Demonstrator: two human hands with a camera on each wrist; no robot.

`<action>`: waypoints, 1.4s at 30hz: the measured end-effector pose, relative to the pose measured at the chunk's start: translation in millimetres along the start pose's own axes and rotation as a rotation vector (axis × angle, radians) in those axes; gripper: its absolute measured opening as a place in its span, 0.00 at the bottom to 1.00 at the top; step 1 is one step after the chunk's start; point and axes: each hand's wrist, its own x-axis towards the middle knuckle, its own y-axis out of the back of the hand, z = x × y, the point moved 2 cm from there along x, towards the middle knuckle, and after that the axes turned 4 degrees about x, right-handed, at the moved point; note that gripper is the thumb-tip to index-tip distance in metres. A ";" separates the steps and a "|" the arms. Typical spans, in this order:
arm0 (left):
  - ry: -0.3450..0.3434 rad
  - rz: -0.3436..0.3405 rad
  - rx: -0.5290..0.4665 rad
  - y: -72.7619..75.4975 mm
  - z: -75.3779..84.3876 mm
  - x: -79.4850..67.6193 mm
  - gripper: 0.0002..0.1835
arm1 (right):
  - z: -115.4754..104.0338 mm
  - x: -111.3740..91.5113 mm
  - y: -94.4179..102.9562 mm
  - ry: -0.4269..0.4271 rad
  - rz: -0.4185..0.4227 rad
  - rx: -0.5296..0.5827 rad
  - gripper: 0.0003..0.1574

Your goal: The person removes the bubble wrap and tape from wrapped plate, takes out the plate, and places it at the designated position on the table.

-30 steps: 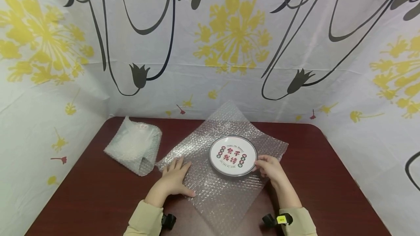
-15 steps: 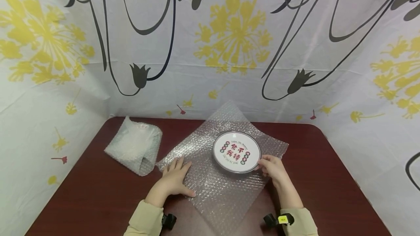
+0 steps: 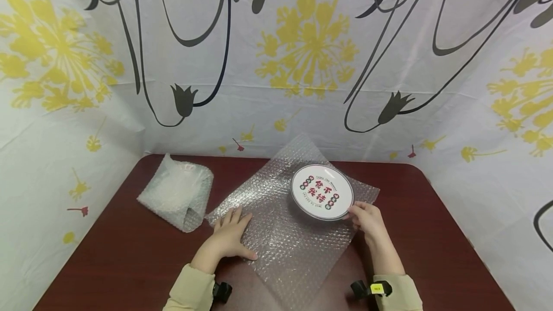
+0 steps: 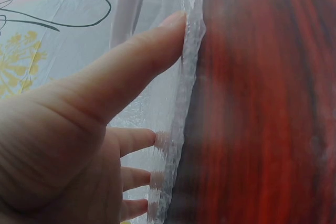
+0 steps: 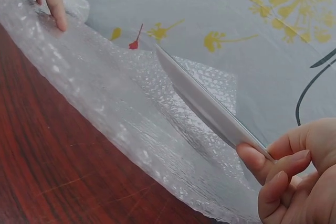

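Note:
My right hand [image 3: 366, 220] pinches the rim of a round white plate [image 3: 323, 192] with red characters and a dark edge line. In the right wrist view the plate [image 5: 202, 103] is seen edge-on and tilted, raised over a sheet of bubble wrap [image 5: 131, 114]. The sheet [image 3: 285, 244] lies spread like a diamond on the table. My left hand [image 3: 229, 236] rests on its left corner, fingers spread; the left wrist view has the thumb and fingertips of that hand [image 4: 89, 108] along the wrap's edge [image 4: 186, 72].
A bubble-wrapped bundle [image 3: 177, 191] lies at the back left of the dark red table [image 3: 432, 253]. White cloth [image 3: 302, 124] with yellow and dark plant prints hangs behind and at both sides. The far tip of the wrap reaches past the table's back edge.
The plate has moved to the right and away from me, with my right hand holding its rim and shifting right along with it. My left hand and the wrap have stayed put.

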 end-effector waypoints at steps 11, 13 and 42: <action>-0.001 0.005 0.003 0.1 0.4 -0.2 0.60 | -3.4 -0.4 9.5 0.010 0.051 0.059 0.21; -0.001 0.005 0.001 0.2 0.1 0.0 0.60 | -2.7 -0.2 11.6 0.032 0.061 0.068 0.21; 0.000 -0.003 0.010 -1.5 -2.4 1.7 0.60 | -3.1 3.4 46.7 -0.025 0.275 0.136 0.18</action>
